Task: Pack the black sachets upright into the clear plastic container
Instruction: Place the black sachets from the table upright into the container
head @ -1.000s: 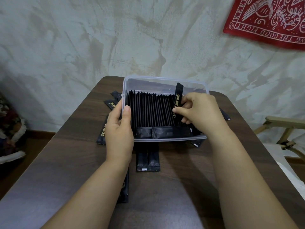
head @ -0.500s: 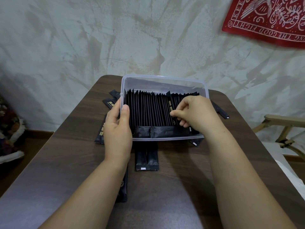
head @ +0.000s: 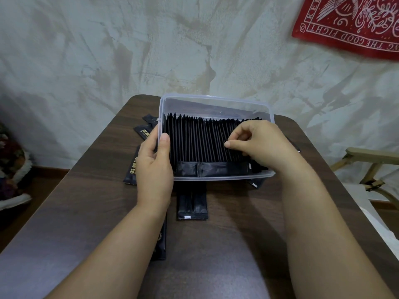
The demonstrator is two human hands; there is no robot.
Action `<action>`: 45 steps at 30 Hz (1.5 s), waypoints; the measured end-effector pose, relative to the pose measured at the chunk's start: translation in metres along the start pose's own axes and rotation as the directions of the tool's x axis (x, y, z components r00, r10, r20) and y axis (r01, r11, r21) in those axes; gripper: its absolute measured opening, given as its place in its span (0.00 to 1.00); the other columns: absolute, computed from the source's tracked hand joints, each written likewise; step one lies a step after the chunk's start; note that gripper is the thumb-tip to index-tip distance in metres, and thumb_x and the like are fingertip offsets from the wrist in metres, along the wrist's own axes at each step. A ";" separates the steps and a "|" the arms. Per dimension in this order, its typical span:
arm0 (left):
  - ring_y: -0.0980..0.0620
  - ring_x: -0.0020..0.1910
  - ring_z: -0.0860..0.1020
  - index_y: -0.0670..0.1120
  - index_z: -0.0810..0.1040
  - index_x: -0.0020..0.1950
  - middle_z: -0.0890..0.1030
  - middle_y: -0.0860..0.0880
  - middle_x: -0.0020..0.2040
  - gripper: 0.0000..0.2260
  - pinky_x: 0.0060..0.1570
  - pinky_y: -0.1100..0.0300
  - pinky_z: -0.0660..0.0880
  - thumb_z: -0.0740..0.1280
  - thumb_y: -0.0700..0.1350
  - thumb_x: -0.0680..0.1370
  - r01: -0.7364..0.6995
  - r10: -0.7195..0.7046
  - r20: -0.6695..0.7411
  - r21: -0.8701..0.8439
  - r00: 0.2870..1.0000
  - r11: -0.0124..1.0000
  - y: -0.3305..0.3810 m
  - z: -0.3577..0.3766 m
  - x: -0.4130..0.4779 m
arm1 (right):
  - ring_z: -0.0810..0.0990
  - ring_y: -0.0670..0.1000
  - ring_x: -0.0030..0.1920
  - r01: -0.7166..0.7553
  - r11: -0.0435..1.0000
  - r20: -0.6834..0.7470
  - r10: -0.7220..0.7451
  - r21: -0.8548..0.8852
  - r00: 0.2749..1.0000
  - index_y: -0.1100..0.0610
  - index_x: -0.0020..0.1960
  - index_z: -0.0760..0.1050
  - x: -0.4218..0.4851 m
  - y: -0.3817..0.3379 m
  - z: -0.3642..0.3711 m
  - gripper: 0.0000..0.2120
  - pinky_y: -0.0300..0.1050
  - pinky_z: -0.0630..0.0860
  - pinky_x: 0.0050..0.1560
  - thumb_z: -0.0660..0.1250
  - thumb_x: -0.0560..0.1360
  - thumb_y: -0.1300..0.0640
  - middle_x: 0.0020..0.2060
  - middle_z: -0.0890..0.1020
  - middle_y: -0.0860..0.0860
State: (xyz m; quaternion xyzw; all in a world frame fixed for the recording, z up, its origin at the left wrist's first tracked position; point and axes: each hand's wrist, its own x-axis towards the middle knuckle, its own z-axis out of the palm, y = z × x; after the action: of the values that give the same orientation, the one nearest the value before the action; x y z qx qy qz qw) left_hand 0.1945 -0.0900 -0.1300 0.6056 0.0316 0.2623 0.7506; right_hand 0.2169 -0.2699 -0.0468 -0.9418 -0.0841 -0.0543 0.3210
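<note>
The left grip (head: 154, 167) clamps the left wall of the clear rectangular plastic container (head: 216, 99), thumb hooked inside over the rim and fingers outside. The right grip (head: 259, 145) is curled together, thumb and forefinger pinched on the top edges of the slim glossy black sachets (head: 194, 141) directly beneath it. These stand upright in a tight row running from the left grip's thumb across to under the right grip. A few more lie crosswise inside, against the wall nearest both grips.

Loose black sachets (head: 192, 207) lie flat on the dark wood-grain counter (head: 237, 244), just nearer than the grips and outboard of the left one.

The sachets look light, thin and slick. A single one would probably bend or topple without neighbours pressing on it, so the crimped top seam seems the best place to pinch, and lightly. The container looks thin-walled and light enough to skid, so bracing its wall makes sense.
</note>
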 end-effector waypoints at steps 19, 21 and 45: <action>0.59 0.66 0.74 0.50 0.75 0.70 0.77 0.53 0.66 0.15 0.70 0.53 0.69 0.59 0.46 0.84 0.005 -0.005 0.006 0.014 1.000 1.000 -0.001 -0.002 0.000 | 0.78 0.48 0.27 0.069 0.941 -0.069 -0.049 0.331 0.996 0.55 0.39 0.73 -0.003 0.005 -0.019 0.08 0.40 0.75 0.29 0.71 0.72 0.63 0.26 0.78 0.48; 0.60 0.66 0.74 0.51 0.75 0.70 0.77 0.53 0.66 0.15 0.70 0.54 0.69 0.59 0.47 0.84 0.005 -0.005 0.006 0.022 1.000 1.000 -0.001 -0.002 0.000 | 0.80 0.52 0.27 0.071 0.878 -0.200 0.029 0.473 0.979 0.55 0.39 0.70 0.002 0.003 -0.011 0.10 0.43 0.77 0.30 0.69 0.74 0.64 0.24 0.76 0.49; 0.59 0.67 0.74 0.50 0.75 0.69 0.78 0.53 0.66 0.15 0.70 0.52 0.69 0.60 0.46 0.84 -0.007 0.007 0.000 0.025 1.000 1.000 -0.002 0.000 0.000 | 0.79 0.44 0.24 0.066 0.985 -0.257 -0.023 0.159 0.966 0.55 0.38 0.70 0.001 -0.005 0.011 0.09 0.35 0.76 0.28 0.69 0.73 0.62 0.27 0.79 0.52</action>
State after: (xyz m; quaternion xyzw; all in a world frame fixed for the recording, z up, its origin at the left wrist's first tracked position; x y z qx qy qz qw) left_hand 0.1951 -0.0903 -0.1315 0.6152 0.0327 0.2642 0.7421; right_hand 0.2179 -0.2592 -0.0528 -0.8950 -0.0677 -0.1744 0.4050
